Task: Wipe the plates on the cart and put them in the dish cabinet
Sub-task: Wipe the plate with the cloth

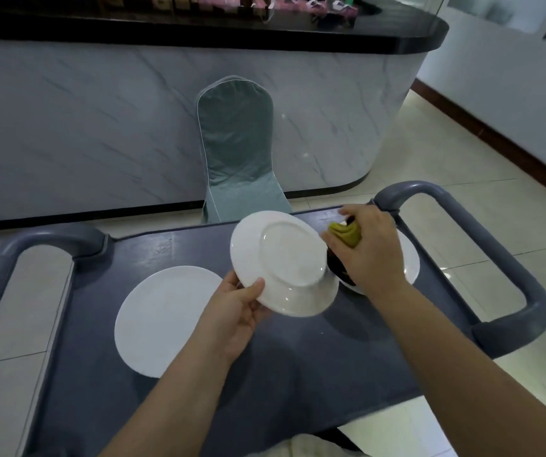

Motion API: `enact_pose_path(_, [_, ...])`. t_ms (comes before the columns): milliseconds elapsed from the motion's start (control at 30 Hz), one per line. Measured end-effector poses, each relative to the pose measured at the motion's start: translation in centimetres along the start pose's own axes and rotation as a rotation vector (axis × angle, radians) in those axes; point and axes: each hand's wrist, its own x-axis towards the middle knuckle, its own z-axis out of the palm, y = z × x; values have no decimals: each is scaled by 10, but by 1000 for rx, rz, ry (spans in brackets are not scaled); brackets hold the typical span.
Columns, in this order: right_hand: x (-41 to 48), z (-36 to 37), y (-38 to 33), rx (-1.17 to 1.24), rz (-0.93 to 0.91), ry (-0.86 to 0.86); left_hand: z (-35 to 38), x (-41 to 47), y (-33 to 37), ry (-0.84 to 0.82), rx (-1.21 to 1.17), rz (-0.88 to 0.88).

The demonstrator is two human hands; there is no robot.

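Gripping tilted plate point(281, 263) by rim in left hand point(235, 311), clutching cloth point(347, 234) in right hand point(372, 250) near cart's point(298, 374) far edge; probably best held steady while wiping.

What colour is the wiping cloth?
The folded wiping cloth is olive green, best seen in the head view.

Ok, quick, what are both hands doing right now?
Left hand: grips the tilted plate by its rim.
Right hand: grips a yellow-green cloth.
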Motion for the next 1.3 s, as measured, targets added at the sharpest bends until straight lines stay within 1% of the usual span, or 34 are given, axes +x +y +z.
enact_pose_path(33, [4,8,-14,15,-19,6,1,0,-6,-21,-9,-6])
enact_pose_path(67, [2,16,-28,18,-82,-39,2,-1,-10,-44,-17,-6])
enact_pose_path(133, [-14,25,-45,12,-240,-212,1,-3,-11,-69,-42,7])
enact_pose_path(167, [-24,22,-47,48,-291,-286,-2,-2,-9,-59,-62,15])
enact_pose_path(233, [-37,12,-34,205,-301,-358,-12,-1,-6,-27,-108,29])
enact_pose_path(267, [-40,8,-25,252,-292,-358,-16,-2,-6,-31,-126,29])
enact_pose_path(367, [-40,13,-16,257,-276,-316,-23,-5,-11,-90,-105,8])
enact_pose_path(467, [-45,34,-49,277,-256,-250,-22,-8,-16,-160,-44,17])
enact_pose_path(533, [-58,41,-56,210,-362,-235,-23,-10,-17,-198,-42,30])
enact_pose_path(600, [-69,34,-40,181,-458,-236,-26,-11,-17,-213,-37,21])
enact_pose_path(633, [-72,30,-24,184,-473,-214,-28,-12,-18,-218,-23,17])
enact_pose_path(667, [-74,25,-7,183,-433,-179,-30,-13,-19,-223,10,13])
enact_pose_path(700, [-71,20,7,184,-336,-134,-30,-14,-22,-229,58,12])
enact_pose_path(767, [-57,19,20,202,-65,-45,-29,-16,-27,-253,152,20])
enact_pose_path(800, [-48,23,13,209,31,-32,-27,-16,-29,-252,176,31])
enact_pose_path(833, [-43,27,-1,219,59,-39,-25,-16,-29,-240,176,46])
enact_pose_path(867, [-42,32,-17,226,6,-62,-24,-14,-26,-229,155,62])
enact_pose_path(933, [-54,39,-35,243,-201,-127,-25,-11,-17,-215,93,85])
enact_pose_path(967, [-65,40,-33,254,-292,-151,-28,-9,-11,-213,81,95])
enact_pose_path(1000, [-77,37,-25,273,-342,-173,-31,-9,-7,-211,79,101])
enact_pose_path(1033, [-86,34,-13,291,-338,-179,-34,-9,-4,-210,90,102])
enact_pose_path(1067, [-90,30,1,313,-276,-161,-35,-10,-5,-218,117,104])
enact_pose_path(1133, [-77,26,13,377,-40,-50,-29,-11,-13,-243,206,101])
enact_pose_path(1167, [-65,28,10,366,53,9,-23,-12,-18,-241,246,96])
enact_pose_path(1200, [-53,29,-1,330,102,32,-19,-12,-21,-236,265,96])
enact_pose_path(1233, [-45,32,-16,304,95,16,-15,-11,-22,-229,255,101])
enact_pose_path(1267, [-42,33,-29,298,31,-21,-15,-10,-20,-221,221,106])
enact_pose_path(1300, [-47,33,-36,295,-71,-61,-16,-9,-16,-219,183,111])
